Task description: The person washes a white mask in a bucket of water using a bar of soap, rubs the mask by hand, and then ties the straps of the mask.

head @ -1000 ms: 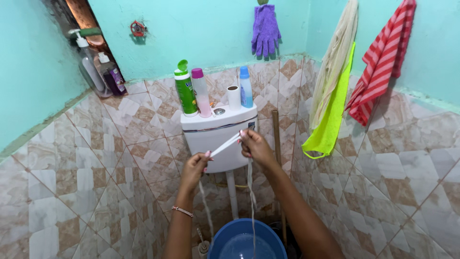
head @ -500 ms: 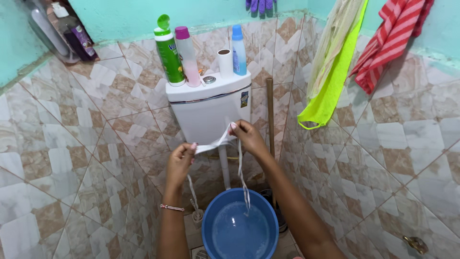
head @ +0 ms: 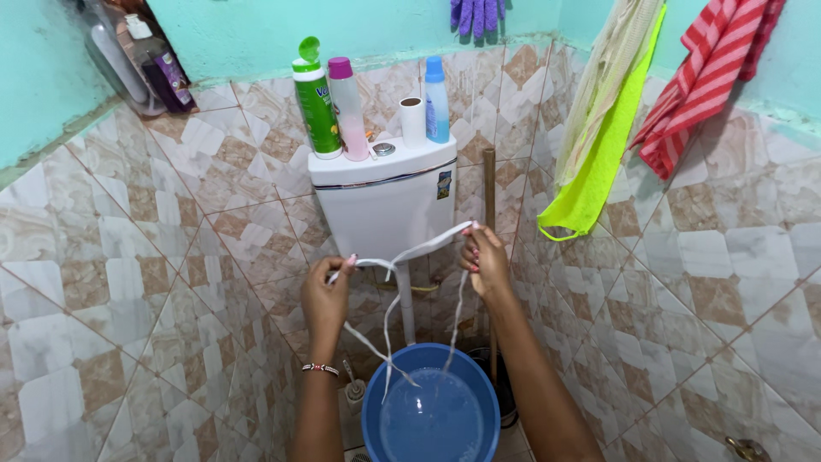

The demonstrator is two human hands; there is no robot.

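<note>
A thin white strip of cloth (head: 410,254) is stretched between both my hands in front of a white toilet cistern (head: 385,201). My left hand (head: 327,291) pinches one end and my right hand (head: 486,261) pinches the other. Loose lengths of the strip hang down into a blue bucket of water (head: 430,409) below my hands. A beaded bracelet sits on my left wrist.
On the cistern lid stand a green bottle (head: 315,101), a pink bottle (head: 348,111), a blue bottle (head: 436,101) and a white roll (head: 413,121). A wooden handle (head: 489,201) leans beside the cistern. Yellow-green cloth (head: 599,154) and a red striped towel (head: 705,81) hang on the right wall.
My hands have moved further apart, pulling the strip straighter. The view has tilted down a little, showing more of the bucket.
</note>
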